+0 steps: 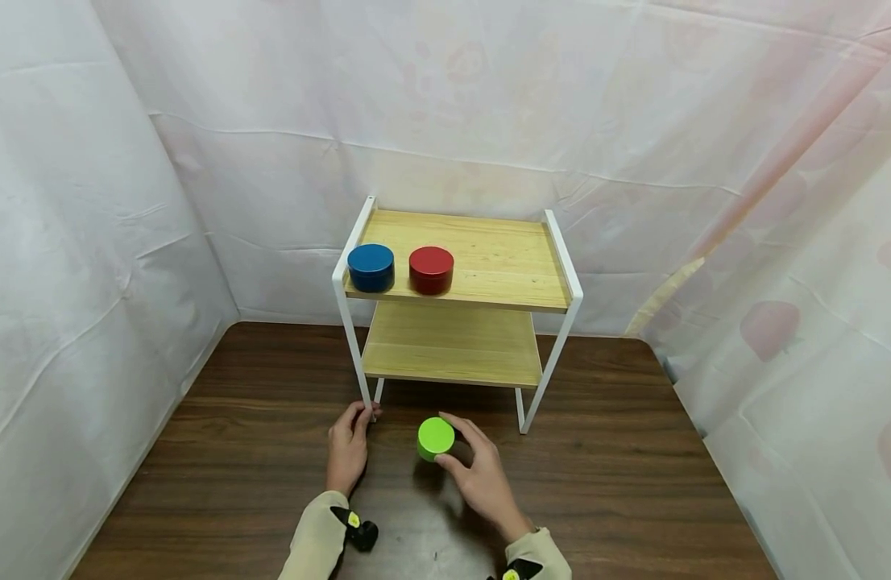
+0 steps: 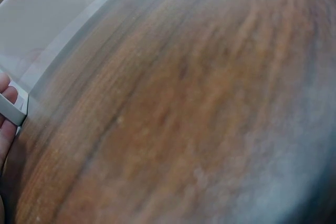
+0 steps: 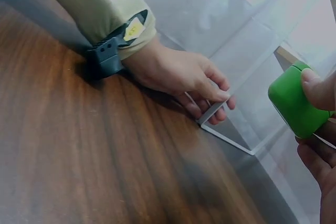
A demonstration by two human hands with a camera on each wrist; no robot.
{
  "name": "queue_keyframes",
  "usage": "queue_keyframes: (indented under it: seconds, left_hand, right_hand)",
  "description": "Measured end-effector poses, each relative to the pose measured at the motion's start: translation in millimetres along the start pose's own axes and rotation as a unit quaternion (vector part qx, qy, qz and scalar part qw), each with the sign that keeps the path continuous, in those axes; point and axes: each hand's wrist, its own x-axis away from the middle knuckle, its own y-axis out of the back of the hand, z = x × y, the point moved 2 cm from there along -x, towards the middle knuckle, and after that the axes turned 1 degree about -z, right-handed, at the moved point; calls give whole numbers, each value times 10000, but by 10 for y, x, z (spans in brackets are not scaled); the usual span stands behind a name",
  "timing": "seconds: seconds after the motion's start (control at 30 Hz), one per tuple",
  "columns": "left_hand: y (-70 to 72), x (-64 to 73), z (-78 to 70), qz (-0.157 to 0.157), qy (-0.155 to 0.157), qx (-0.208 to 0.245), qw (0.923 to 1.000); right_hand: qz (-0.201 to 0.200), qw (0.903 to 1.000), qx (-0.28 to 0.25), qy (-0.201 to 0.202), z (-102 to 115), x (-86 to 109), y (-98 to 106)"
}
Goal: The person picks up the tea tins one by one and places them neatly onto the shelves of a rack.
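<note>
A round green tin (image 1: pixel 436 437) is pinched between the thumb and fingers of my right hand (image 1: pixel 485 480), held above the table in front of the shelf. The same green tin (image 3: pixel 298 100) shows from the side in the right wrist view. My left hand (image 1: pixel 349 445) grips the foot of the shelf's front left white leg (image 1: pixel 354 350); in the right wrist view the left hand (image 3: pixel 181 80) has its fingers curled round the frame. On the top board (image 1: pixel 499 262) of the two-tier shelf sit a blue tin (image 1: pixel 371 268) at the left and a red tin (image 1: pixel 431 271) beside it.
The lower board (image 1: pixel 451 342) of the shelf lies under the top one. The shelf stands toward the back of a dark wooden table (image 1: pixel 634 483). Pale curtains (image 1: pixel 445 105) hang behind and at both sides.
</note>
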Motion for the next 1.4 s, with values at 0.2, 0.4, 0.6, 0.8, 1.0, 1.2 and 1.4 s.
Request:
queue_keyframes:
  seconds: [0.2, 0.4, 0.6, 0.8, 1.0, 1.2, 1.4]
  left_hand:
    - [-9, -8, 4, -7, -2, 46, 10000]
    - [-2, -2, -7, 10, 72, 91, 9999]
    - [-1, -6, 0, 39, 45, 130, 9999]
    - [4, -10, 22, 28, 14, 170, 9999]
    - [4, -7, 23, 10, -15, 251, 9997]
    - [-15, -6, 33, -48, 138, 320, 9994]
    - [-21, 9, -81, -68, 301, 285, 9991]
  right_hand:
    - [-18, 9999, 98, 87, 48, -61, 64]
    - [41, 9997, 118, 205, 106, -112, 126]
    - [-3, 9989, 359, 299, 161, -191, 191]
    - [-11, 9990, 374, 227, 267, -281, 268]
    - [-178, 9979, 455, 422, 355, -355, 333]
    - [-285, 9966, 528, 565, 443, -419, 390]
    - [-339, 9947, 502, 833, 567, -502, 467]
